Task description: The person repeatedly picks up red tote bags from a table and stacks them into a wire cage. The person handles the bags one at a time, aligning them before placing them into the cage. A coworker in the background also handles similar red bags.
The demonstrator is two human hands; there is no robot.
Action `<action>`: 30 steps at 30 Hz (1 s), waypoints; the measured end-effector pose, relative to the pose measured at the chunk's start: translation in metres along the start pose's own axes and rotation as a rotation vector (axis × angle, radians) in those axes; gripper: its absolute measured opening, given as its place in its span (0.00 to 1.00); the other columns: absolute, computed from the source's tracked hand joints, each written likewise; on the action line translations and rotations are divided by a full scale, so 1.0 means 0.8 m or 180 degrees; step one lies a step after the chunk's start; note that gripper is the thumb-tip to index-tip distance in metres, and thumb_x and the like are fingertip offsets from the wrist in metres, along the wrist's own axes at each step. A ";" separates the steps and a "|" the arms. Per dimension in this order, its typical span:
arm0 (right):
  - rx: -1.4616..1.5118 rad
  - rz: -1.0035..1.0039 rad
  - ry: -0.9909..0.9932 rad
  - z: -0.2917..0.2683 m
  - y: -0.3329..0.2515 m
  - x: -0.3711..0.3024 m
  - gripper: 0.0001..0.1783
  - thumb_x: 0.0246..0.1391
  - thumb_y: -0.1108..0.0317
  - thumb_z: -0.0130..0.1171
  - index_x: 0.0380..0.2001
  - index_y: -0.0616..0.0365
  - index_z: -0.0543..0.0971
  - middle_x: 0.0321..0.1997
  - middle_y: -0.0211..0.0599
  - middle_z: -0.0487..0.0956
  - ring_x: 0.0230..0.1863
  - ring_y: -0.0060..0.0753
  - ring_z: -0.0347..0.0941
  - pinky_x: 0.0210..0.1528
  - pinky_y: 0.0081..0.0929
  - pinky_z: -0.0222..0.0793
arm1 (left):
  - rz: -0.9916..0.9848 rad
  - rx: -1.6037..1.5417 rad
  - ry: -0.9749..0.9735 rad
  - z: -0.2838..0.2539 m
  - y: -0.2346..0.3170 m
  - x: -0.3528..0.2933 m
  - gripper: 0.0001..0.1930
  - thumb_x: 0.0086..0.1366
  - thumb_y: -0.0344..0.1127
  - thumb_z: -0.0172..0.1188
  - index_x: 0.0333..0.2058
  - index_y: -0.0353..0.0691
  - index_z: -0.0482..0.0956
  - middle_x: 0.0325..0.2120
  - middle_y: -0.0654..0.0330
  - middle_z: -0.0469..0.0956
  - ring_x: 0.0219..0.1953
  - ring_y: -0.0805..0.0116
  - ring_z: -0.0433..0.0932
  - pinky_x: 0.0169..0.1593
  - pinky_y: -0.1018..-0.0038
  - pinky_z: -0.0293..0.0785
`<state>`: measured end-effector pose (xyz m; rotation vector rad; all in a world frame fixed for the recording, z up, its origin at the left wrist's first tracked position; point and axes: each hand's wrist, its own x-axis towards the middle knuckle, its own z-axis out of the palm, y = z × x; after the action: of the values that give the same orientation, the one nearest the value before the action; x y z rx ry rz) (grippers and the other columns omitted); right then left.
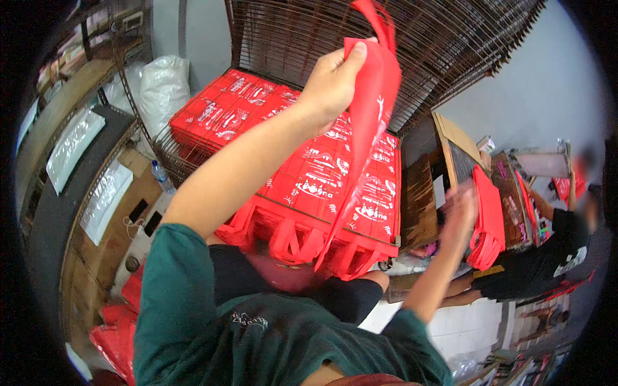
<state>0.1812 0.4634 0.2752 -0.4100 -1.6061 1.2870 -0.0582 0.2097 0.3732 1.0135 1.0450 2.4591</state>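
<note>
Left hand (pixel 335 80): raised high, fingers (pixel 354 53) pinched shut on the top edge of a red bag (pixel 370 122).
Red bag: hangs limp from the left hand, its lower end trailing down in front of the near edge of the stack of red bags (pixel 322 167).
Right hand (pixel 458 209): lifted at the right, blurred; whether its fingers are open or closed cannot be told, and it seems to hold nothing.
Stack of red bags: flat printed bags in rows filling a wire cage (pixel 168 151), handles drooping over the near edge.
Wire lid (pixel 450 45): tilted up behind the stack.
Further right: more red bags draped over a board (pixel 487 219); another person in black (pixel 547 264) sits by them.
Left edge: water bottle (pixel 161 175) just beside the cage's left corner.
</note>
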 end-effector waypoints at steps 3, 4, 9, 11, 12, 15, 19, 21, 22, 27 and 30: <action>0.0373 0.2273 -0.0552 0.047 0.142 -0.154 0.28 0.54 0.41 0.45 0.41 0.55 0.72 0.29 0.31 0.74 0.31 0.29 0.70 0.37 0.32 0.66 | 0.0118 -0.0085 0.0234 -0.009 0.011 0.012 0.19 0.69 0.45 0.41 0.49 0.38 0.69 0.31 0.61 0.75 0.31 0.74 0.75 0.36 0.74 0.75; 0.1535 0.3181 -0.1651 0.094 0.123 -0.192 0.39 0.51 0.29 0.35 0.45 0.53 0.69 0.40 0.40 0.77 0.39 0.37 0.73 0.41 0.37 0.65 | 0.0154 -0.0112 0.0300 -0.018 0.010 0.018 0.19 0.69 0.46 0.41 0.49 0.39 0.68 0.30 0.61 0.74 0.29 0.73 0.74 0.35 0.73 0.75; 0.3201 0.3742 -0.2336 0.213 0.104 -0.237 0.46 0.50 0.27 0.29 0.56 0.56 0.63 0.54 0.51 0.70 0.49 0.47 0.71 0.47 0.43 0.68 | 0.0340 0.0144 0.0841 -0.087 0.028 0.009 0.17 0.69 0.46 0.41 0.39 0.38 0.70 0.29 0.62 0.74 0.30 0.73 0.74 0.36 0.73 0.74; 0.3625 0.3622 -0.2297 0.233 0.097 -0.220 0.39 0.55 0.34 0.36 0.55 0.57 0.64 0.55 0.52 0.69 0.50 0.48 0.71 0.46 0.44 0.71 | 0.0414 0.0104 0.1020 -0.107 0.034 -0.005 0.17 0.69 0.46 0.41 0.42 0.37 0.70 0.32 0.61 0.75 0.33 0.74 0.74 0.39 0.73 0.73; 0.3563 0.3648 -0.2163 0.237 0.108 -0.218 0.37 0.55 0.37 0.39 0.55 0.56 0.64 0.55 0.52 0.69 0.49 0.48 0.71 0.46 0.43 0.71 | 0.0484 0.0171 0.1083 -0.125 0.040 -0.018 0.18 0.69 0.46 0.41 0.44 0.37 0.70 0.34 0.61 0.75 0.35 0.74 0.74 0.41 0.73 0.73; 0.3615 0.3682 -0.1884 0.241 0.139 -0.208 0.21 0.61 0.59 0.41 0.52 0.59 0.66 0.56 0.48 0.68 0.50 0.42 0.71 0.48 0.39 0.71 | 0.0600 0.0375 0.1266 -0.180 0.050 -0.067 0.20 0.69 0.45 0.41 0.52 0.36 0.66 0.42 0.59 0.74 0.42 0.74 0.73 0.45 0.73 0.71; 0.1519 0.3776 -0.1214 0.263 0.096 -0.201 0.18 0.56 0.67 0.47 0.51 0.53 0.66 0.48 0.31 0.72 0.46 0.31 0.70 0.46 0.35 0.69 | 0.0283 0.0403 0.1543 -0.237 0.055 -0.128 0.22 0.68 0.46 0.43 0.53 0.37 0.65 0.49 0.60 0.71 0.50 0.70 0.71 0.53 0.68 0.67; 0.1648 0.3605 -0.1738 0.269 0.086 -0.193 0.20 0.53 0.69 0.48 0.51 0.51 0.66 0.50 0.28 0.71 0.49 0.28 0.68 0.48 0.35 0.66 | 0.0084 0.0361 0.1583 -0.271 0.053 -0.140 0.22 0.68 0.48 0.44 0.53 0.38 0.65 0.50 0.61 0.70 0.51 0.68 0.70 0.55 0.65 0.65; 0.1713 0.3513 -0.1992 0.273 0.087 -0.188 0.22 0.51 0.70 0.49 0.51 0.50 0.66 0.51 0.26 0.71 0.50 0.27 0.66 0.49 0.36 0.64 | -0.0038 0.0347 0.1686 -0.285 0.049 -0.138 0.22 0.68 0.48 0.44 0.53 0.39 0.65 0.50 0.61 0.70 0.52 0.68 0.70 0.55 0.65 0.65; 0.0666 0.3256 -0.1659 0.334 0.097 -0.147 0.31 0.50 0.75 0.43 0.60 0.52 0.56 0.60 0.31 0.64 0.57 0.30 0.61 0.56 0.39 0.60 | -0.0327 0.0168 0.1808 -0.355 0.036 -0.090 0.24 0.67 0.49 0.44 0.58 0.44 0.62 0.51 0.62 0.70 0.52 0.71 0.68 0.55 0.67 0.64; 0.1417 0.2605 -0.1945 0.382 0.179 -0.090 0.34 0.49 0.80 0.39 0.62 0.56 0.51 0.60 0.37 0.63 0.60 0.35 0.60 0.59 0.39 0.60 | -0.0037 0.0217 0.1614 -0.389 0.033 -0.013 0.24 0.67 0.48 0.45 0.57 0.44 0.63 0.52 0.63 0.69 0.51 0.73 0.68 0.56 0.68 0.61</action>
<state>-0.0873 0.2993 0.1344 -0.4301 -1.6033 2.5254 -0.2685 0.0247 0.2339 0.3947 1.2764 2.7566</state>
